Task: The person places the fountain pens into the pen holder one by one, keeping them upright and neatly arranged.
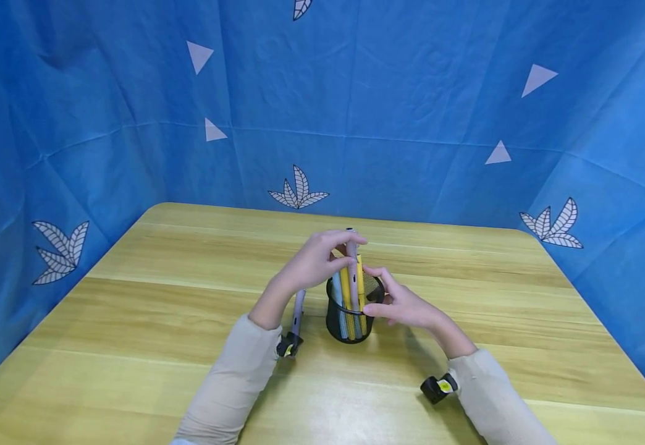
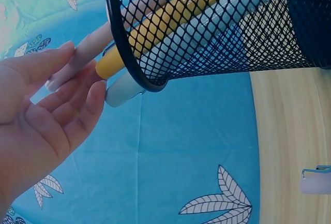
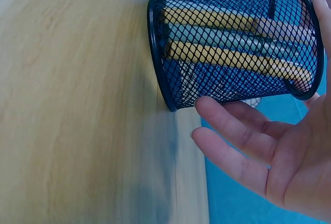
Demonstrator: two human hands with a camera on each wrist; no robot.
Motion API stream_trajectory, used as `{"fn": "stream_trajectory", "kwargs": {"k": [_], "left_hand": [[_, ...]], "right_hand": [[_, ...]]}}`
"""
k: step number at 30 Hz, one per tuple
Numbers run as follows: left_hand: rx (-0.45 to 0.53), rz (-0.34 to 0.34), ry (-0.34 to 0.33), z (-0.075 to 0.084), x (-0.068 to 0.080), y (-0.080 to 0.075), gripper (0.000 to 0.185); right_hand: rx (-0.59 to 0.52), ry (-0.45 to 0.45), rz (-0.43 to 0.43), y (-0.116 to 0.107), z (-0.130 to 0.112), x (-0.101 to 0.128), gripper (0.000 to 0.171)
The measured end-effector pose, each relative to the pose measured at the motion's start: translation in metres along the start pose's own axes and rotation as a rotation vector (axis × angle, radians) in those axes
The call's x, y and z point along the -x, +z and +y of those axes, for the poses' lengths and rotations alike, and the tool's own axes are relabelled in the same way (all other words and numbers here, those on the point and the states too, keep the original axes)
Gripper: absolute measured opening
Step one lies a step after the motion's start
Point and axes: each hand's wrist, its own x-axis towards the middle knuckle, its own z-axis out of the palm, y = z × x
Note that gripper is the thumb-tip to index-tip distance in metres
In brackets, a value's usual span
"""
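A black mesh pen holder (image 1: 375, 290) stands upright on the table with several pens in it. My left hand (image 1: 314, 258) is over its rim and pinches the upper part of a pale lavender pen (image 1: 353, 278), whose lower end is inside the holder. Beside that pen are two yellow pens (image 2: 109, 62) and a light blue pen (image 2: 121, 89). My right hand (image 1: 403, 306) holds the holder's rim on the right side between thumb and forefinger. In the right wrist view, its other fingers (image 3: 238, 131) extend beside the mesh wall.
Another lavender pen (image 1: 298, 306) lies on the wooden table (image 1: 150, 327) left of the holder, partly behind the left wrist camera (image 1: 288, 346). The right wrist camera (image 1: 438, 388) hangs low over the table. A blue curtain (image 1: 389, 80) surrounds the back and sides.
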Motion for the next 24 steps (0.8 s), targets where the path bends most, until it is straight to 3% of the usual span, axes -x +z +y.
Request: {"fn": "stream_trajectory", "kwargs": {"k": [8,17,24], "left_hand": [[-0.001,-0.023,-0.032,0.0011,0.0014,-0.0015,0.027],[0.004,-0.048,0.002,-0.0024,-0.0013,-0.0004,0.025],[0.040,-0.040,-0.041,-0.0073,0.0006,-0.0021,0.025]], "right_hand": [[0.011,0.004,0.007,0.0009,0.0004,-0.0004,0.068],[0.015,0.000,0.017,-0.0001,0.0019,0.0015,0.070],[0.005,0.019,0.013,0.0005,-0.0003,0.0015,0.067]]}}
